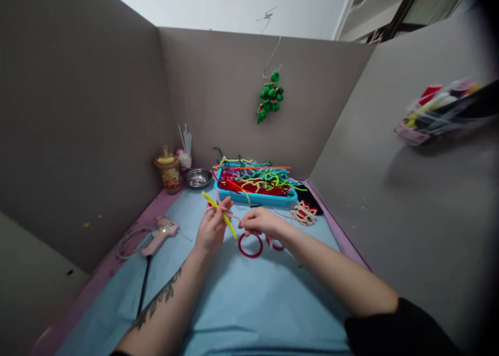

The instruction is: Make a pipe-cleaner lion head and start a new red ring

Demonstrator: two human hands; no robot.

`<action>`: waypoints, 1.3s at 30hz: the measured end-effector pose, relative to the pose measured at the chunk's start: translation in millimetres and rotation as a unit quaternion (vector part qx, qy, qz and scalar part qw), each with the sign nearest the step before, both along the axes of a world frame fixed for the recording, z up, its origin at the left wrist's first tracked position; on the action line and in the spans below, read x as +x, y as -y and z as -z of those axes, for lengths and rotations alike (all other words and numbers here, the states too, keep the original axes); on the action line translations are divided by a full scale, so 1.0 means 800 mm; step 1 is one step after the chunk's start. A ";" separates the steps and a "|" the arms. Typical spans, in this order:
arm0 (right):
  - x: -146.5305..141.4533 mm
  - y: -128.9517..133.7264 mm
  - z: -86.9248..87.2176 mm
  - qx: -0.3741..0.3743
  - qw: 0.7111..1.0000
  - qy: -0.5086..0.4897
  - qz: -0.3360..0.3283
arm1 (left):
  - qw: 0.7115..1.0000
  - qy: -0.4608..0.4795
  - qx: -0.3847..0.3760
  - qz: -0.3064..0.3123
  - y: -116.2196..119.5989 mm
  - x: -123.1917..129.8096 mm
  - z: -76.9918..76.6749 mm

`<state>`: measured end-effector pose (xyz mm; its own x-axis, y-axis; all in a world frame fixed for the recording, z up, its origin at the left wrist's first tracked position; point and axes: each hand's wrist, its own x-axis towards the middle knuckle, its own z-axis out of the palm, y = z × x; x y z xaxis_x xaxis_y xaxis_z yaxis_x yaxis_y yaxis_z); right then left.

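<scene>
My left hand [213, 222] is closed around a slim yellow stick [230, 226] that slants across its fingers; I cannot make out exactly what kind it is. A pink pipe cleaner [235, 217] stretches from that hand to my right hand [260, 222], whose fingertips pinch its end. Below my right hand, a dark red ring [250, 255] lies on the blue cloth. Beside it is a second red ring [277, 246] with a pale pink piece on it, partly hidden by the right wrist.
Behind my hands stands a blue tray [257, 198] heaped with coloured pipe cleaners. A pink glue gun [161, 235] with its cord lies left. A metal bowl [198, 178] and brown jar [168, 175] stand back left. A red-and-cream piece [304, 213] lies right; a green ornament [272, 97] hangs above.
</scene>
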<state>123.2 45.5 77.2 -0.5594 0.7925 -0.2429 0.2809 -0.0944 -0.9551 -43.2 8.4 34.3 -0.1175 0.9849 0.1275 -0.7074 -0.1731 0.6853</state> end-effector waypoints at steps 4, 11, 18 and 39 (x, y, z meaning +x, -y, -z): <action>0.005 0.039 0.034 -0.119 0.975 -0.181 0.056 | 1.000 -0.014 -0.021 -0.003 -0.005 -0.009 0.009; 0.018 0.050 0.071 -0.144 0.901 -0.384 0.142 | 0.998 -0.030 -0.044 0.029 -0.016 -0.011 0.022; 0.035 0.041 0.089 -0.047 0.874 -0.416 0.248 | 0.996 -0.060 -0.037 0.049 -0.018 -0.010 0.029; 0.070 0.025 0.088 0.203 0.931 -0.105 0.284 | 0.998 -0.024 -0.044 0.032 -0.020 -0.030 0.014</action>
